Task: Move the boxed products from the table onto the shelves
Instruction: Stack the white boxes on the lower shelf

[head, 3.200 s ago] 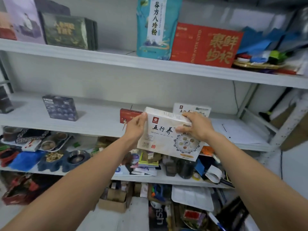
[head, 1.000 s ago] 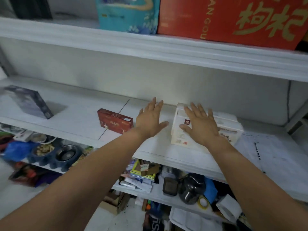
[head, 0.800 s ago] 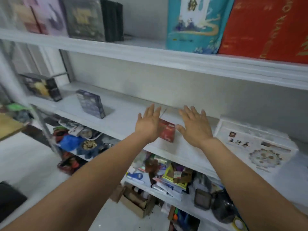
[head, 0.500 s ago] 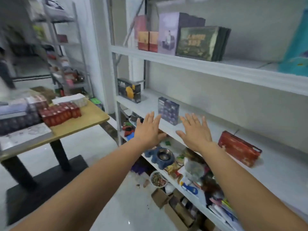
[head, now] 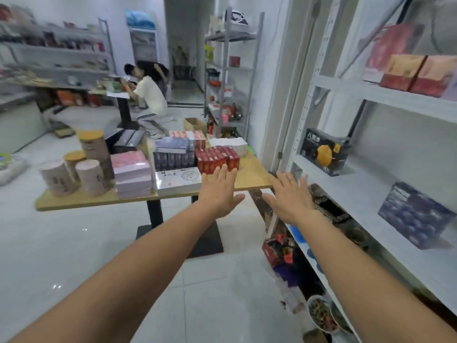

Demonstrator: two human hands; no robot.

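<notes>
Wooden table (head: 249, 178) sat dead ahead, loaded with boxed products: red boxes (head: 217, 158), a flat white box (head: 178, 180) at the near edge, pink boxes (head: 131, 169) to its left and dark blue boxes (head: 173, 157) behind. Both hands were out front, and both empty! The left hand (head: 220, 191), fingers straight and spread, hung in line with the red boxes and gripped nothing. The right hand (head: 289, 196), just as flat, hovered off the table's right corner, beside the shelves (head: 358, 191), where a black box (head: 324, 154) and a blue box (head: 413, 214) stood.
</notes>
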